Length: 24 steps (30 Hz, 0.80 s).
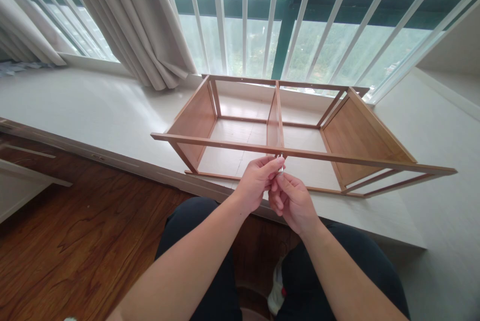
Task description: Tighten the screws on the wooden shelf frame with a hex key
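Observation:
A brown wooden shelf frame (240, 145) lies on its side on the white window ledge, with flat panels at both ends and one across the middle. Just below its near rail, by the middle panel, my two hands meet. Between the fingertips shows a small shiny metal piece (281, 167), too small to tell its exact kind. My left hand (258, 178) is closed, pinching it near the top. My right hand (294, 200) is closed too, thumb and fingers at its lower end. The fingers hide part of the piece.
The white ledge (93, 106) runs along the window under white bars (245, 21). A beige curtain (131, 21) hangs left of the frame, and a wall (442, 161) rises at the right. My knees are close to the ledge's edge. A white furniture piece (22, 186) stands at the far left.

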### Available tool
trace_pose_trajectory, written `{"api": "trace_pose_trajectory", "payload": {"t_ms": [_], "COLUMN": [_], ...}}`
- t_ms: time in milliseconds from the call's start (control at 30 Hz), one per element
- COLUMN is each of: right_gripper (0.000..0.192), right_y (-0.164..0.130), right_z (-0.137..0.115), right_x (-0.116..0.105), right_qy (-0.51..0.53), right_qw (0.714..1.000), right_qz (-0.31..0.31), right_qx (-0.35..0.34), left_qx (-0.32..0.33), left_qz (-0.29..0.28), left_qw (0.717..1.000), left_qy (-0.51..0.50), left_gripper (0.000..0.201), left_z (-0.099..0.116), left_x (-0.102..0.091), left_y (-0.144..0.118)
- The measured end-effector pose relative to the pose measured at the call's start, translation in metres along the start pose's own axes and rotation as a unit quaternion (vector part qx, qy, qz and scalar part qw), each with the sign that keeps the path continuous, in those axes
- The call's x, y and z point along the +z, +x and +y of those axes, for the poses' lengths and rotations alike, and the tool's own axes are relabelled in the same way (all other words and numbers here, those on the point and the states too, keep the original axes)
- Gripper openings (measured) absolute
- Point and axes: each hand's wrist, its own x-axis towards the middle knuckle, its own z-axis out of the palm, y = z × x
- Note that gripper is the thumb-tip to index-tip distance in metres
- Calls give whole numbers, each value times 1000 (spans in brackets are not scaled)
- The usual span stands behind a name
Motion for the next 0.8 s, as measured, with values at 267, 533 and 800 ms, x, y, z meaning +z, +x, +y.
{"api": "trace_pose_trajectory", "payload": {"t_ms": [267,533,800], "right_gripper": [42,41,41], "right_y": [0,0,-1], "right_z": [0,-1,-1], "right_x": [0,2,5], "right_qy": [-5,-13,-18], "right_qw": [1000,1000,999], "right_qz": [6,15,29], "right_qx": [1,5,-3], "left_qx": [-7,-8,-2], "left_qz": [6,0,-4], "left_qw": [1000,1000,1000], "left_qy": [6,10,22], "left_gripper": [40,42,39], "left_z": [1,1,1], "left_x": [1,1,0], "left_y": [0,0,1]}}
